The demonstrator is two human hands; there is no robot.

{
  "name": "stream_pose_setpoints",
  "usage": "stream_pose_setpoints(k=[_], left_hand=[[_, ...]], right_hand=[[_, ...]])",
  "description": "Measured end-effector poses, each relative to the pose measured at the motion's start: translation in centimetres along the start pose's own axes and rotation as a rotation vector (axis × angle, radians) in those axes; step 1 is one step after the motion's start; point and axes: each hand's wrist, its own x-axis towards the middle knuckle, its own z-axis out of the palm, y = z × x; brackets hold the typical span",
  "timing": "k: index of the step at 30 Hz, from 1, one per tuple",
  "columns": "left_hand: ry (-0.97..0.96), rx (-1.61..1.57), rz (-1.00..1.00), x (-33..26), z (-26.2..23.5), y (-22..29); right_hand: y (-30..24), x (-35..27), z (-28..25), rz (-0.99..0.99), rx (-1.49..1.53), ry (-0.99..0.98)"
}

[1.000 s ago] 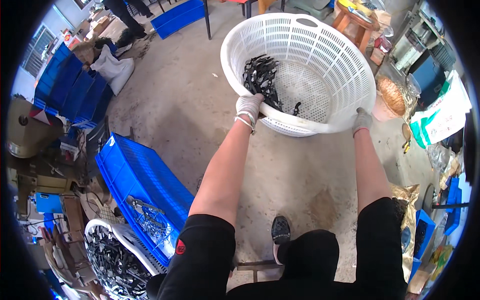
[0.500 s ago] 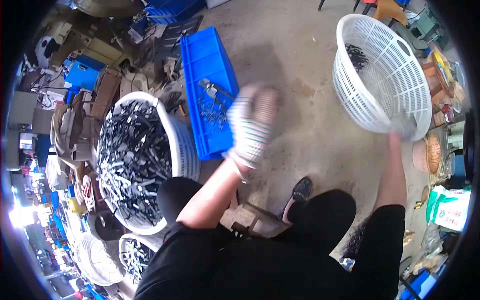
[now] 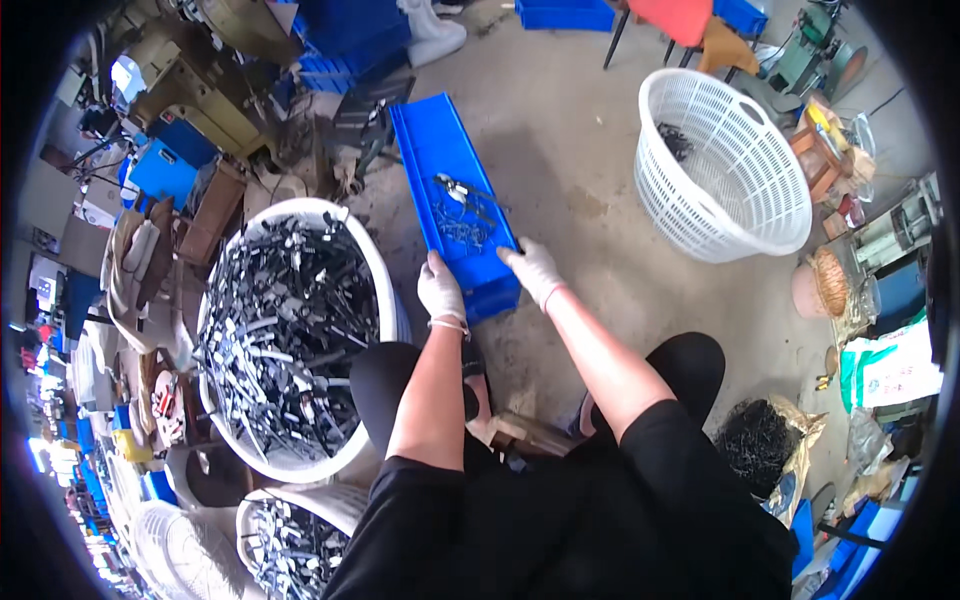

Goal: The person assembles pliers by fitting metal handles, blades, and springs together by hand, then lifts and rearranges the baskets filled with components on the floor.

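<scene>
A long blue plastic crate (image 3: 436, 138) stands in front of me, tilted a little to the left. Pliers with dark handles (image 3: 464, 192) lie in it, along with a scatter of small metal pieces (image 3: 465, 233). At its near end my left hand (image 3: 441, 290), in a whitish glove, grips the left corner. My right hand (image 3: 535, 270), gloved too, holds the right corner with its fingers over the rim. To the left is a large white basket (image 3: 390, 290) heaped with dark strip-like parts (image 3: 285, 330).
A white slotted basket (image 3: 740, 190) with a few dark parts stands at the far right. A smaller basket of parts (image 3: 290, 545) sits at lower left. Machinery (image 3: 190, 90) lines the left side. A pile of black bits (image 3: 758, 445) and a white-green sack (image 3: 888, 368) are at right.
My right hand has come from the right-hand basket to the crate's near right corner. My left hand has moved down and left to its near left corner, taking hold. The view has shifted.
</scene>
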Motion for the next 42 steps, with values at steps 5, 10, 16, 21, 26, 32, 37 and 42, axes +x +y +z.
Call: stream_pose_setpoints(k=[5, 10, 16, 21, 26, 32, 37, 42], left_hand=[[-0.05, -0.045, 0.063, -1.1, 0.8, 0.2], [-0.137, -0.209, -0.075, -1.8, 4.6, -1.1], [-0.29, -0.133, 0.052, -3.3, 14.2, 3.5], [-0.263, -0.187, -0.044, -0.7, 17.8, 4.8], [-0.372, 0.047, 0.356, -1.5, 26.8, 5.8], [-0.325, 0.055, 0.043, 6.9, 30.8, 7.5], [-0.449, 0.077, -0.051, 10.7, 32.2, 10.6], [-0.574, 0.208, -0.097, 8.4, 28.0, 12.5]], right_hand=[[1.5, -1.0, -1.3, -0.159, -0.167, 0.142], [2.3, -1.8, -4.7, -0.286, -0.256, 0.337], [5.0, 3.0, -12.7, -0.218, -0.16, 0.414], [5.6, 9.6, -14.1, -0.145, -0.008, 0.251], [10.8, 16.2, -22.0, 0.071, -0.147, 0.18], [12.6, 29.5, -19.6, -0.083, 0.103, 0.044], [10.6, 35.2, -19.1, -0.088, 0.126, 0.118], [11.9, 35.4, -20.4, -0.058, 0.014, 0.174]])
